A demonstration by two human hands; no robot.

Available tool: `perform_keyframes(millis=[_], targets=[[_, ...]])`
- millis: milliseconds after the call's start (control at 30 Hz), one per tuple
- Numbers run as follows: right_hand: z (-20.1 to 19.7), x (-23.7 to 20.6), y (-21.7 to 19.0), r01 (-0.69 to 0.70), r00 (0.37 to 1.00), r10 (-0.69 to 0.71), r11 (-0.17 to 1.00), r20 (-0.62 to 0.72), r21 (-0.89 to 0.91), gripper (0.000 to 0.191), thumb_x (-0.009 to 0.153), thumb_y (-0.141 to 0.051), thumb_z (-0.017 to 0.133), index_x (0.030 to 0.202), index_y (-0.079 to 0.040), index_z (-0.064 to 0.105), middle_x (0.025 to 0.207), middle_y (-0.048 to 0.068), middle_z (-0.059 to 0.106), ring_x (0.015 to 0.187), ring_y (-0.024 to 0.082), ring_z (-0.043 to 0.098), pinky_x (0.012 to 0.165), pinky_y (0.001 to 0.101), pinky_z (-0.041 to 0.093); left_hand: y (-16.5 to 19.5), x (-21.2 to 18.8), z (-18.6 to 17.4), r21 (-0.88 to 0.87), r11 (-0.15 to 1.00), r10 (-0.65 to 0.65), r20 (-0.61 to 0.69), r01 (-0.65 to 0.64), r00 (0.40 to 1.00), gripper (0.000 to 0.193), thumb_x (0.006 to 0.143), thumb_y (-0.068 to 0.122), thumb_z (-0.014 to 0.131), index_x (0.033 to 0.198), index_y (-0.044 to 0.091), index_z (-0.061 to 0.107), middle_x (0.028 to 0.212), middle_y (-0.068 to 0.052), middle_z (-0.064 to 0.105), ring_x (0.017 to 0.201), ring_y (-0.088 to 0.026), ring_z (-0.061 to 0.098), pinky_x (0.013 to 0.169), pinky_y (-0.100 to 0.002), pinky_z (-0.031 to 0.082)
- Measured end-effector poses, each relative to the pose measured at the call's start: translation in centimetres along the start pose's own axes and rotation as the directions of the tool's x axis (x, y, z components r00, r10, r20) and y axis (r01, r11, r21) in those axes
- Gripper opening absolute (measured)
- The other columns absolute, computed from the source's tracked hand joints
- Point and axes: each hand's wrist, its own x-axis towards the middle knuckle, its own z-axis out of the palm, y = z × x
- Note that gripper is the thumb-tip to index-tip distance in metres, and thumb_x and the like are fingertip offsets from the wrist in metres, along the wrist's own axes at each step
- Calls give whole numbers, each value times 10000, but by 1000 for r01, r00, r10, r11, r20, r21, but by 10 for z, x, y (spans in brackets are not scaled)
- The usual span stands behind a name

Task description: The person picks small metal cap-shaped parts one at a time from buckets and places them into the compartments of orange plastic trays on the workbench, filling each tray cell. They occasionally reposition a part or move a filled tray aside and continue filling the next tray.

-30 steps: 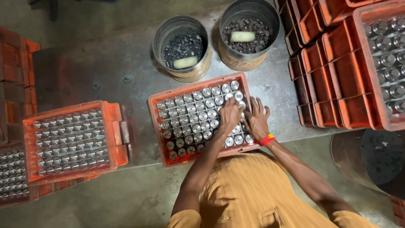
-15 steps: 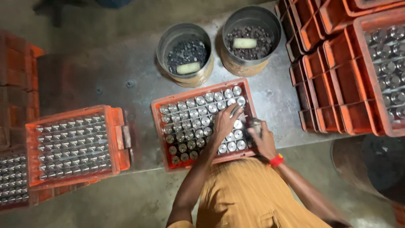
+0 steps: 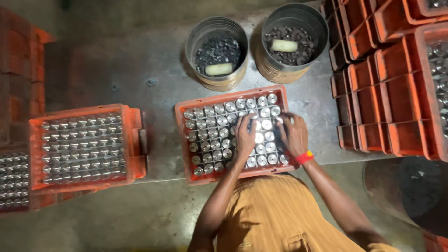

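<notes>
An orange plastic crate point(image 3: 183, 140) sits in the middle of a grey metal table point(image 3: 116, 70), at its near edge just in front of the person. It is packed with upright shiny metal cylinders point(image 3: 210, 133) set in neat rows, their round tops catching the light; a few slots along the crate's near left edge look dark, though the view is too coarse to be sure.

The left hand point(image 3: 245, 135) lies palm down on the cylinders in the right half of the crate, fingers spread and pointing away. The right hand point(image 3: 291, 133), with a red wristband point(image 3: 304, 157), rests on the cylinders at the crate's right side, fingers bent over them. Whether either hand actually grips a cylinder cannot be told from this view.

Behind the crate stand two round metal buckets. The left bucket point(image 3: 196, 42) holds small dark parts with a pale cylindrical piece point(image 3: 218, 69) lying on top; the right bucket point(image 3: 317, 28) holds the same, with another pale piece point(image 3: 284, 45).

To the left, a second orange crate point(image 3: 133, 135) is filled with metal cylinders lying in rows. On the right, stacked orange crates point(image 3: 373, 93) stand mostly bare, one holding shiny cylinders point(image 3: 438, 70).
</notes>
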Motion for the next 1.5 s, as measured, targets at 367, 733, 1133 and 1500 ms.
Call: perform_keyframes(millis=[367, 733, 1133, 1500], targets=[[3, 56, 20, 125, 988, -127, 992, -83, -28, 285, 908, -323, 723, 1031, -76, 795, 1524, 227, 488, 1529, 435, 286, 1191, 630, 189, -46, -40, -161, 485, 868, 149, -456, 105, 877, 268, 979, 163, 635, 1233, 76, 642, 1265, -192, 628, 1200, -399, 594, 1022, -529, 488], [10, 17, 7, -469, 812, 504, 265, 294, 842, 556, 1168, -513, 479, 1140, 42, 472, 777, 254, 510, 600, 374, 488, 542, 460, 363, -89, -60, -193, 344, 818, -336, -365, 461, 868, 589, 969, 401, 620, 1370, -13, 498, 1288, -300, 570, 1171, -496, 556, 945, -572, 457], [31, 1, -40, -46, 988, 50, 998, -143, 33, 492, 887, -12, 613, 1377, -59, 625, 1412, 249, 597, 1261, 432, 598, 1044, 468, 503, -115, -64, -190, 367, 807, -360, -315, 462, 878, 604, 978, 426, 606, 1362, -30, 506, 1276, -295, 593, 1181, -487, 550, 957, -565, 448], [32, -14, -52, -178, 983, 179, 878, -40, -444, 657, 961, -421, 591, 1524, -115, 452, 1622, 260, 351, 1440, 454, 346, 1048, 680, 296, -126, -37, -206, 274, 830, -442, -209, 486, 872, 721, 912, 439, 679, 1422, -34, 487, 1351, -306, 569, 1242, -486, 537, 1037, -539, 431]])
